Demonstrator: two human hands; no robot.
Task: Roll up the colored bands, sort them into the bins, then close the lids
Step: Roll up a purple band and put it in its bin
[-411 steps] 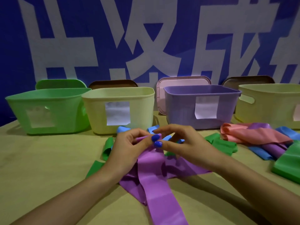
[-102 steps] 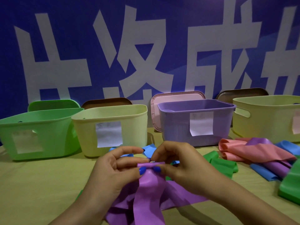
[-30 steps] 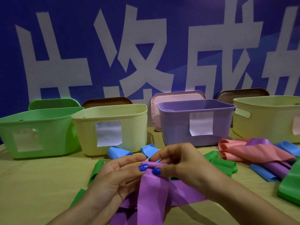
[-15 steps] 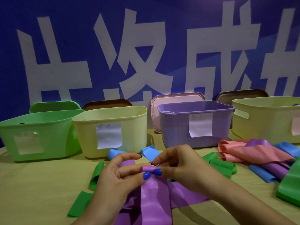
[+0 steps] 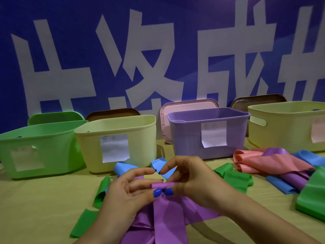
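Purple band: I see the purple band (image 5: 167,219) at 6 o'clock on the table (image 5: 35,208), a thin, smooth, slightly glossy strip; its top end is wound into a small tight roll at the fingertips, and the rest hangs flat down toward me over more purple folds.
Left hand: my left hand (image 5: 126,192) pinches the left end of the roll, thumb in front, middle fingers behind, forefinger stretched out above it.
Right hand: my right hand (image 5: 190,182) pinches the right end, thumb in front beside the other thumb, fingers curled over the top; both thumbnails are painted glossy blue.
Bins: four open-topped plastic tubs stand in a row from 10 to 2 o'clock: green bin (image 5: 38,147), yellow bin (image 5: 119,141), purple bin (image 5: 209,131) and a second yellow tub (image 5: 288,125) cut by the frame edge; all have rounded corners and matte walls, each with a pale paper label on the front.
Lids: a green lid (image 5: 54,118), a brown lid (image 5: 112,112), a pink lid (image 5: 186,104) and another brown one (image 5: 258,99) lean upright behind the bins.
Other bands: blue band (image 5: 123,169) just beyond my hands, green band (image 5: 102,191) at 9 o'clock, and a loose heap (image 5: 274,164) of pink, purple, blue and green at 3 o'clock.
Backdrop: a blue wall (image 5: 175,14) with large white characters.
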